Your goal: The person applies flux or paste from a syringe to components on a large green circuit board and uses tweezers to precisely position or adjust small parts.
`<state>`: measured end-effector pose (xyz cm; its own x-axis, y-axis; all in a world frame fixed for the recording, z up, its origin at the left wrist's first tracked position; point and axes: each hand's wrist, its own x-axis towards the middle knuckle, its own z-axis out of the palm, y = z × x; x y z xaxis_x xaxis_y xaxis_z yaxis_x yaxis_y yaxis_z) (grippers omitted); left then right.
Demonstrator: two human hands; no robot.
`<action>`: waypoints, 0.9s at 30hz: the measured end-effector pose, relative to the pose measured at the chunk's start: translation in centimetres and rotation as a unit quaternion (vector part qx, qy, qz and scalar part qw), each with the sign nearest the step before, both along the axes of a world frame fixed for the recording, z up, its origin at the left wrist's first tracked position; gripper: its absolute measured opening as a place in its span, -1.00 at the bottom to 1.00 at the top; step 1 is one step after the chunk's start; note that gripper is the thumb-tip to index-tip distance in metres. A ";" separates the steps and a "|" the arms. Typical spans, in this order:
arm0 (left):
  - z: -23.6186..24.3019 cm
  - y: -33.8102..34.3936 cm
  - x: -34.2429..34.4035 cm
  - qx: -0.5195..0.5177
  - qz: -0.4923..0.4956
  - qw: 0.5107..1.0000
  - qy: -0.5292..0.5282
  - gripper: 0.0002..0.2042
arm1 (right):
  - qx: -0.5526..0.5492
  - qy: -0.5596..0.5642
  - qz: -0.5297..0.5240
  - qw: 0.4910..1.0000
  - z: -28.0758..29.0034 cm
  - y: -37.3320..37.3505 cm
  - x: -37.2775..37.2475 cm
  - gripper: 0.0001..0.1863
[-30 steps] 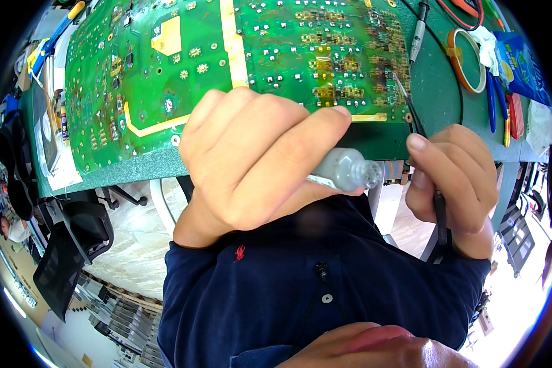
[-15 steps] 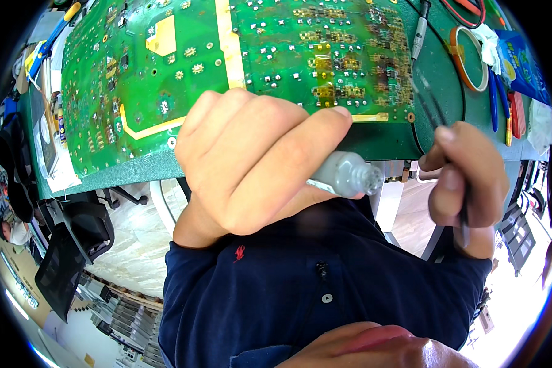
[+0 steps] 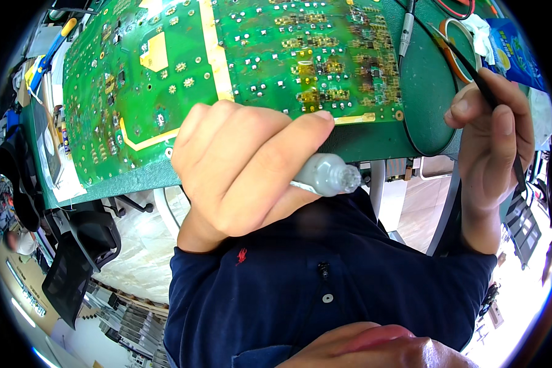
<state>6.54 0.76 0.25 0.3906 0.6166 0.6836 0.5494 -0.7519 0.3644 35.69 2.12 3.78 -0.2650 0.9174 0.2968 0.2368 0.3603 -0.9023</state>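
Right hand [image 3: 492, 140] shifted rightward with probable tweezers [image 3: 486, 90], left hand [image 3: 245, 165] — bottle [image 3: 330, 174]

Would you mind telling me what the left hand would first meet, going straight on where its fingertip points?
Probably the green circuit board, just ahead of the left hand in the picture, though depth between them is unclear.

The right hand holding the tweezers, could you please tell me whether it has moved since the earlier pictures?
Yes, the right hand has moved right and up in the picture, relative to the circuit board, taking the tweezers along.
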 end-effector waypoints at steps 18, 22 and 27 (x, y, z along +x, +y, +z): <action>-0.5 0.2 0.2 0.022 -0.007 1.000 -0.006 -0.47 | -0.112 0.088 0.073 0.987 -1.3 1.2 -0.5 -0.75; -0.5 0.3 0.0 0.024 -0.017 1.000 0.003 -0.47 | -0.169 0.126 0.078 0.974 -1.6 1.6 -0.4 -0.73; -0.5 0.4 -0.1 0.024 -0.024 0.999 0.004 -0.46 | -0.199 0.140 0.072 0.967 -1.7 1.7 -0.4 -0.72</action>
<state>6.45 1.15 -0.23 0.4241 0.5642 0.7083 0.5152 -0.7936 0.3237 35.31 3.87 2.08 -0.3592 0.9333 0.0056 -0.0636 -0.0185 -0.9978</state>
